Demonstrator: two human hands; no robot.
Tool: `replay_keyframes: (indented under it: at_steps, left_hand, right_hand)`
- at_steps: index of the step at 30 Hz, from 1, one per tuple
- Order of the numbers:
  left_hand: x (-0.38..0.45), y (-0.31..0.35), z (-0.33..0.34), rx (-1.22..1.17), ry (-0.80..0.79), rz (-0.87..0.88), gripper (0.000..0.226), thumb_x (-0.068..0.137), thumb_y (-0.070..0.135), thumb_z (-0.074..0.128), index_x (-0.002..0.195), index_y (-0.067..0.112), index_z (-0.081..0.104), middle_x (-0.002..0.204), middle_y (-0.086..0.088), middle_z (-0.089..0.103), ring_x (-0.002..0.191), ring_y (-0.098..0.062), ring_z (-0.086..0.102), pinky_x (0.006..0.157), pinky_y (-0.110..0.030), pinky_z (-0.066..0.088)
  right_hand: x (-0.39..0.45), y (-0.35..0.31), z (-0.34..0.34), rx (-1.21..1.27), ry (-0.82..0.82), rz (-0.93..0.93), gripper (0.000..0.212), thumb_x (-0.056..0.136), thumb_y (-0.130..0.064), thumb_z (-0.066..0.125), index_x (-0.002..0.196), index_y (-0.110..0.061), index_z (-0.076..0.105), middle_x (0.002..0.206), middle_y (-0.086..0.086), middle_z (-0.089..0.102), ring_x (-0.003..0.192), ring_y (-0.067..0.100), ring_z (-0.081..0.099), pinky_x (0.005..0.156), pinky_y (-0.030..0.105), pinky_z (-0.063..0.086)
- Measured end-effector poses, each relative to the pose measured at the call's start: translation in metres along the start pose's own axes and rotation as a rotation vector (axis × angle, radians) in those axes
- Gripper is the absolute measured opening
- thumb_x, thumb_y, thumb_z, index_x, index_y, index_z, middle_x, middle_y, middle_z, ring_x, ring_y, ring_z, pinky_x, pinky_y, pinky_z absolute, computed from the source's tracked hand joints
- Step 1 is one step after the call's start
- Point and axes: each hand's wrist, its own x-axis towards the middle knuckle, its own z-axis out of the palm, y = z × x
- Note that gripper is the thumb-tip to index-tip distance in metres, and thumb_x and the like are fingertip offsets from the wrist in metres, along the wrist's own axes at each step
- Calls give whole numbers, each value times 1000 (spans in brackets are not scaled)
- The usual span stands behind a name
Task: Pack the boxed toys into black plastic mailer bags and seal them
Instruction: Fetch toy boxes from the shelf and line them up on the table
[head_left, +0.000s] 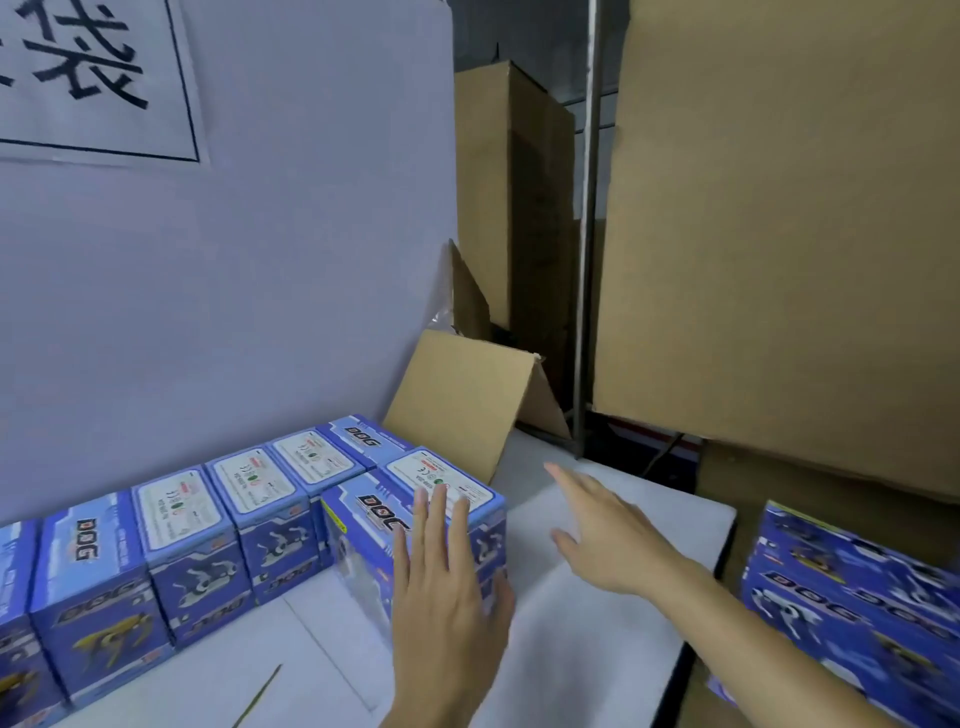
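Note:
A row of several blue "DOG" toy boxes (182, 535) stands along the back of the white table (597, 639), against a pale wall board. One more blue toy box (374, 525) stands in front of the row's right end. My left hand (441, 597) is flat and open, fingers up, in front of this box's near right side, holding nothing. My right hand (608, 535) reaches over the bare table to the right of the box, fingers spread, empty. No black mailer bag is in view.
A folded cardboard flap (462, 405) leans behind the front box. Tall cardboard cartons (779, 234) and a metal post (587, 234) stand at the back right. A stack of more blue toy boxes (857, 597) sits at the right edge. A thin stick (260, 693) lies near the table front.

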Motion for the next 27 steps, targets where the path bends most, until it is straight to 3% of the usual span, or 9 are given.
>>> replay_keyframes:
  at_steps: [3,6,10,15,18,20,22,24,27]
  left_hand:
    - [-3,46,11,-277,-118,20,50,84,23,68,132,14,55,138,-2,54,135,-27,48,103,-34,44]
    - [-4,89,32,-468,-335,-97,38,98,35,46,136,28,45,138,12,46,125,-8,43,91,-20,37]
    - [-2,146,66,-455,-706,-127,50,102,43,40,142,13,45,144,-5,49,131,-20,46,104,-28,37]
    - [1,195,86,-491,-1035,-231,65,97,61,45,115,1,62,122,-18,65,116,-33,58,95,-38,44]
    - [3,203,90,-522,-1092,-257,67,89,64,58,104,-1,65,110,-20,68,108,-35,61,89,-41,47]
    - [7,201,94,-602,-1132,-300,44,90,54,65,83,11,60,91,-8,65,91,-24,61,75,-32,45]
    - [10,197,93,-641,-1147,-341,33,91,50,66,85,21,52,96,3,59,90,-13,55,73,-23,41]
    - [10,192,93,-645,-1135,-326,36,91,51,65,98,21,50,110,2,58,94,-12,53,75,-20,40]
    - [10,186,89,-670,-1089,-333,37,90,51,67,102,21,49,114,2,60,95,-10,56,72,-17,42]
  right_hand:
    - [-26,41,-27,-148,18,213,69,99,-42,45,157,-26,11,156,4,29,138,31,36,108,48,34]
    - [-49,83,-45,-182,21,466,69,97,-49,45,154,-23,16,156,8,27,141,38,31,110,57,30]
    - [-69,131,-43,-112,83,688,78,96,-63,36,156,-16,17,161,13,19,145,43,24,114,59,27]
    - [-67,151,-26,48,109,934,99,87,-80,32,157,-13,12,162,21,8,145,54,5,113,65,20]
    - [-55,155,-25,119,129,1025,113,78,-88,34,158,-14,3,163,24,-3,145,56,-3,113,66,14]
    - [-46,158,-25,136,110,1060,118,77,-88,40,158,-14,-3,162,26,-9,145,56,-7,114,66,10]
    - [-39,163,-25,130,70,1111,117,79,-81,50,158,-13,-3,161,29,-9,145,57,-4,114,65,11]
    - [-33,168,-25,115,33,1159,110,81,-72,56,159,-13,6,161,31,-1,144,57,6,114,63,17]
    - [-27,176,-30,66,-31,1066,86,79,-66,56,147,-14,43,156,25,31,139,50,33,112,58,32]
